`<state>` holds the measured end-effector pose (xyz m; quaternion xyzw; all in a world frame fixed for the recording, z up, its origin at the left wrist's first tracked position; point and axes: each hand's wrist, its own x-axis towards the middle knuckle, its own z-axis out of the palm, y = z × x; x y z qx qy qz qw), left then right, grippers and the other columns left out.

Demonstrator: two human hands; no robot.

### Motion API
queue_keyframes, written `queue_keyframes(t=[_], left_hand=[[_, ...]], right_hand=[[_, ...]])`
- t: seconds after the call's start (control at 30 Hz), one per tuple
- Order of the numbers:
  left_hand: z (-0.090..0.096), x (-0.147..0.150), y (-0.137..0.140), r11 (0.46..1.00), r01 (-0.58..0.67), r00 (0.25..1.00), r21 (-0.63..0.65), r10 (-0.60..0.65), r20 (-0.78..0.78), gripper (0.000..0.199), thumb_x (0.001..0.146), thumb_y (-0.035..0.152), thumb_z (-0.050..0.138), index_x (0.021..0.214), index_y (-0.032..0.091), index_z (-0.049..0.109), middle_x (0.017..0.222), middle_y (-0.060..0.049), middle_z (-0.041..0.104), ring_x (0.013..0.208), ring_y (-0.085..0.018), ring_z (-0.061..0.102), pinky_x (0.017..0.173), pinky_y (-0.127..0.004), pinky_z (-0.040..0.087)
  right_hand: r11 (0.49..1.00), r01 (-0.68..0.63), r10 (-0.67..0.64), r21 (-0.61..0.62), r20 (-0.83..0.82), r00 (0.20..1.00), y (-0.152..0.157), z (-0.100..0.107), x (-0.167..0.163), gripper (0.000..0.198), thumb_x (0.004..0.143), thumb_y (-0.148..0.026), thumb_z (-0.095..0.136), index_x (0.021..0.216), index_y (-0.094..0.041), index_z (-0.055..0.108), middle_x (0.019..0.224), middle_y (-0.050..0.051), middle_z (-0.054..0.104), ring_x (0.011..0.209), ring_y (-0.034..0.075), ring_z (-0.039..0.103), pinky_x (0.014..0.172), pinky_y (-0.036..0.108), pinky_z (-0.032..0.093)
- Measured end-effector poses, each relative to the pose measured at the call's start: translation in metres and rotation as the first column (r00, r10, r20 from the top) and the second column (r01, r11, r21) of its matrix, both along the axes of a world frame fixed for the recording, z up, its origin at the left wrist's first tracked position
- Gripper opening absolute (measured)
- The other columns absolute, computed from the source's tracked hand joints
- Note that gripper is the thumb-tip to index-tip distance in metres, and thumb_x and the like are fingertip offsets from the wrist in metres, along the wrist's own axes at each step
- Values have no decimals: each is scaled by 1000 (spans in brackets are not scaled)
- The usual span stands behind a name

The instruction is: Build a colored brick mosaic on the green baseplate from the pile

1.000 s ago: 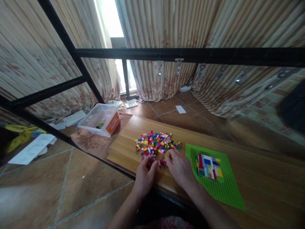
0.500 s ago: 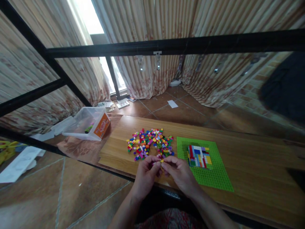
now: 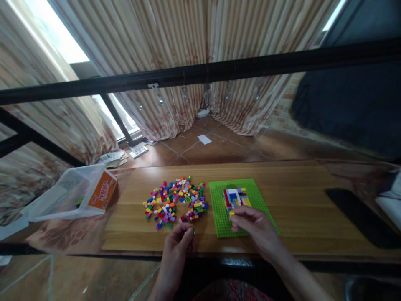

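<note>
A green studded baseplate [image 3: 260,205] lies on the wooden board, bearing a flat block of multicoloured toy bricks [image 3: 235,197]. Over its near left part, my right hand [image 3: 255,225] pinches a small yellow brick [image 3: 232,212] between thumb and fingers, close to the block's near edge. My left hand [image 3: 178,244] is closed in front of the loose brick pile [image 3: 175,196]. A small dark or green piece [image 3: 193,231] shows at its fingertips, too small to make out fully.
The wooden board [image 3: 297,200] carries the bricks, with a dark flat object [image 3: 363,215] at its right. To the left stands a clear plastic bin [image 3: 70,205] with an orange label. A black metal rail [image 3: 194,75] crosses in front of the curtains [image 3: 175,37].
My hands were together at a yellow piece and have parted. The right has carried the yellow brick over to the baseplate; the left stays near the pile. The view has turned right.
</note>
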<state>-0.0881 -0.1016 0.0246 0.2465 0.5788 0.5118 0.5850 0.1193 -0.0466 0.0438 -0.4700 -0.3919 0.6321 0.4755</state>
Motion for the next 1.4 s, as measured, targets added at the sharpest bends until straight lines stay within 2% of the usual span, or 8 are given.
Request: queue_keyframes(t=[0.13, 0.27, 0.4, 0.6, 0.77, 1.0, 1.2, 1.4], left_hand=[[-1, 6, 1, 998, 7, 1000, -66, -9, -21, 40, 60, 44, 78, 81, 16, 61, 52, 6, 49, 46, -5, 41, 46, -17, 30], [2, 13, 1, 995, 8, 998, -100, -14, -56, 43, 54, 46, 81, 80, 16, 63, 54, 6, 50, 46, -5, 42, 45, -17, 31], [-2, 12, 1, 993, -12, 994, -117, -1, -114, 44, 53, 46, 81, 80, 15, 64, 57, 5, 54, 49, -6, 45, 47, -17, 34], [-17, 5, 6, 991, -6, 982, -136, -19, -187, 54, 46, 55, 81, 78, 15, 63, 48, 5, 52, 43, -8, 45, 42, -18, 34], [-23, 4, 12, 993, -2, 967, -119, -28, -253, 56, 45, 60, 79, 76, 16, 64, 47, 5, 52, 40, -8, 45, 38, -18, 32], [-32, 0, 10, 989, 10, 971, -144, -44, -235, 53, 50, 56, 79, 81, 16, 62, 46, 5, 52, 42, -8, 46, 42, -17, 34], [-26, 4, 11, 987, 24, 971, -159, -60, -230, 54, 48, 57, 80, 79, 16, 62, 45, 6, 50, 41, -8, 45, 41, -17, 32], [-17, 8, 12, 986, 27, 974, -166, -63, -217, 52, 50, 56, 79, 79, 17, 63, 46, 6, 49, 41, -7, 44, 40, -16, 30]], right_hand=[[981, 185, -188, 56, 70, 980, 10, -10, 35, 24, 59, -37, 82, 69, -19, 70, 58, -2, 64, 49, 8, 55, 51, 21, 47], [938, 342, -345, 49, 77, 936, 18, -23, 60, 27, 54, -36, 85, 70, -19, 71, 65, 0, 67, 56, 10, 58, 54, 21, 50], [907, 421, -421, 19, 47, 906, 27, -35, 73, 30, 51, -35, 86, 68, -18, 69, 66, 1, 67, 60, 12, 60, 55, 23, 52], [934, 355, -357, 37, 56, 933, 37, -33, 75, 35, 59, -45, 81, 79, -18, 70, 68, 1, 66, 59, 13, 61, 54, 26, 53], [962, 271, -274, 41, 94, 957, 53, -31, 71, 42, 59, -50, 78, 84, -17, 70, 64, 0, 65, 55, 13, 59, 51, 27, 51], [998, 27, -33, 51, 108, 994, 75, -36, 67, 35, 71, -50, 69, 79, -16, 63, 56, -4, 58, 46, 8, 50, 45, 22, 43], [998, -12, 3, 59, 161, 987, 85, -38, 64, 36, 72, -52, 66, 76, -17, 58, 56, -6, 55, 43, 7, 46, 41, 21, 36], [994, -56, 30, 91, 269, 963, 93, -39, 66, 31, 72, -49, 65, 72, -19, 55, 50, -9, 47, 38, 5, 34, 38, 20, 24]])
